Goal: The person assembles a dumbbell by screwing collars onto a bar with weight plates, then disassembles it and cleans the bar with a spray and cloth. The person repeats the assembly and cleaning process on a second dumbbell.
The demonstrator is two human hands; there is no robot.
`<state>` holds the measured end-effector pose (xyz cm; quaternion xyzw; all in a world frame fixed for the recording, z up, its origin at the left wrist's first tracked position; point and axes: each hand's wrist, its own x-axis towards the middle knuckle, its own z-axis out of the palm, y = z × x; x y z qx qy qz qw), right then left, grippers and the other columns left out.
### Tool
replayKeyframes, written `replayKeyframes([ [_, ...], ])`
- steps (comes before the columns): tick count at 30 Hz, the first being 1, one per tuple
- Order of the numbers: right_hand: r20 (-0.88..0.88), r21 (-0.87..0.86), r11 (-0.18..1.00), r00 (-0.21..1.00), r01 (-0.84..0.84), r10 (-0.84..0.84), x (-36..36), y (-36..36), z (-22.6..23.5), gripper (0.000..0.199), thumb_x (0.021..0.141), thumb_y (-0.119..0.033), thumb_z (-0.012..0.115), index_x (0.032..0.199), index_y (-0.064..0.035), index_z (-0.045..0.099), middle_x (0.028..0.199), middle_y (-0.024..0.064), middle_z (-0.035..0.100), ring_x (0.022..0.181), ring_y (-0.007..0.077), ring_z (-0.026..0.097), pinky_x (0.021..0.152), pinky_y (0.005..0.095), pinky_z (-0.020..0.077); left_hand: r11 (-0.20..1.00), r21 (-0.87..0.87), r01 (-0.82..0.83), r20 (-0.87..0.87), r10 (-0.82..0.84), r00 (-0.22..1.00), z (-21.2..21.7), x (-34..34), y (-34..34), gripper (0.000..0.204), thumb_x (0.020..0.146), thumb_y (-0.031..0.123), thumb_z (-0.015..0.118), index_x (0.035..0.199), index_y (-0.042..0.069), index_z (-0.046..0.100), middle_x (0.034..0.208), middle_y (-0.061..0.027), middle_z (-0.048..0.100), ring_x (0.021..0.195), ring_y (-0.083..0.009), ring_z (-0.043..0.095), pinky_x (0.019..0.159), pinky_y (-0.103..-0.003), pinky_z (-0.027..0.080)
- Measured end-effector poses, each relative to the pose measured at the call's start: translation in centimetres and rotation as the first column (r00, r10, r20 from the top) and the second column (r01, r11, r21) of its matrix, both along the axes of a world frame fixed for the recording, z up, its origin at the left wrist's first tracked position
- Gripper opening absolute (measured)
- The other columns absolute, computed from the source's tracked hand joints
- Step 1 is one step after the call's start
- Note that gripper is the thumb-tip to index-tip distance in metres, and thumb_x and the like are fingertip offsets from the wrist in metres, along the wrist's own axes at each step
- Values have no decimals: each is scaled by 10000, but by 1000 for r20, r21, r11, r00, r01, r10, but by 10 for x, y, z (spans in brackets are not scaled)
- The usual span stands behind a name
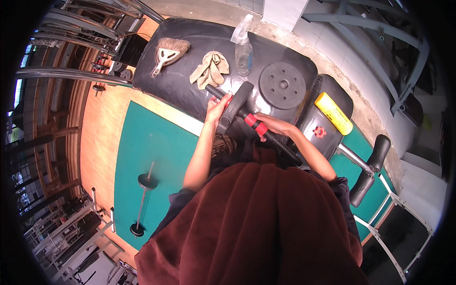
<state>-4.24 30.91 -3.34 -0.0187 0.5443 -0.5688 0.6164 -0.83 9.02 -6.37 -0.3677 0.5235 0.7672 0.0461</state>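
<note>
Over the near edge of the weight bench (pixel 209 40) we have the dumbbell bar (pixel 255 124), a mounted plate (pixel 236 107) already on; a loose plate (pixel 282 84) lies near the bench's right edge; our right hand (pixel 276 126) wraps the bar's middle, left hand (pixel 215 110) its end; a red star nut (pixel 319 132) lies off

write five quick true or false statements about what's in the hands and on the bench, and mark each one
1. The left hand and right hand both hold the dumbbell. True.
2. The spray bottle is left of the brush. False: the spray bottle is right of the brush.
3. A round black plate lies flat on the bench. True.
4. The star-shaped knob is green. False: the star-shaped knob is red.
5. The yellow cylinder is right of the round black plate. True.
</note>
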Motion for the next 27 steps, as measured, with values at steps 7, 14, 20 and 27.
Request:
replayKeyframes([
  [7,475,-314,949,871,31,129,8,-7,-24,361,889,-429,472,1032,-98,458,571,-12,462,422,34,426,362,179,379,984,-175,-39,-65,28,998,1,5,0,404,749,265,716,920,-59,547,789,-91,630,622,-104,591,540,-220,475],
  [14,-818,392,920,450,-20,358,14,-6,4,424,826,-445,556,981,-59,471,707,165,593,605,332,609,562,410,494,986,-56,-155,-56,152,987,10,0,22,917,679,247,773,1225,-139,146,763,-76,590,621,-107,570,560,-227,475],
  [20,234,-46,996,969,-71,80,-6,-2,-41,371,885,-385,475,903,-15,496,740,68,562,569,156,583,501,248,482,999,2,-37,-145,37,989,8,1,28,970,681,188,773,1281,-117,74,827,-103,608,713,-138,604,630,-250,499],
  [27,-655,288,957,736,36,169,31,-4,-43,271,861,-261,508,960,-10,534,598,24,523,505,120,515,470,265,420,995,-46,-91,-124,85,989,13,4,36,897,696,104,750,1248,-53,61,874,-109,621,746,-150,609,742,-262,490],
])
